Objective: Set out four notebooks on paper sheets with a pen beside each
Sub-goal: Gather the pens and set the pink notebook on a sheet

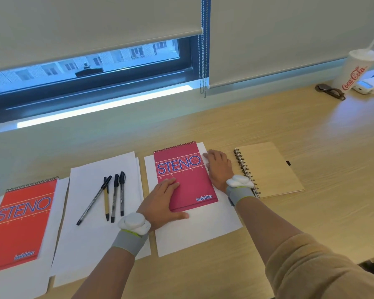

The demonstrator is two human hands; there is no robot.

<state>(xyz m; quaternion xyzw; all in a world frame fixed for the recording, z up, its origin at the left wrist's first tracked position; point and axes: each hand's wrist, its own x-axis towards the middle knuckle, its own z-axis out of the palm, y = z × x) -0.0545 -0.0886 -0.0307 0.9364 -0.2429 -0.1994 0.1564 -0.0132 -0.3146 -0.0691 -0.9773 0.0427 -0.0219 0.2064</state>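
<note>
A pink steno notebook (188, 182) lies on a white paper sheet (205, 229) in the middle of the desk. My left hand (160, 203) lies flat on the notebook's lower left corner, thumb along its bottom edge. My right hand (217, 169) rests flat against its right edge on the sheet. A red steno notebook (20, 223) lies on another sheet (20, 283) at the far left. Several pens (108, 197) lie loose on the sheet (89, 240) between the two notebooks. A tan spiral notebook (270, 169) lies on bare wood to the right.
The wooden desk (311, 137) runs along a window with a blind and a hanging bead chain (203, 67). At the back right stand a Coca-Cola cup (354, 70), a white device (369, 85) and dark glasses (330, 91).
</note>
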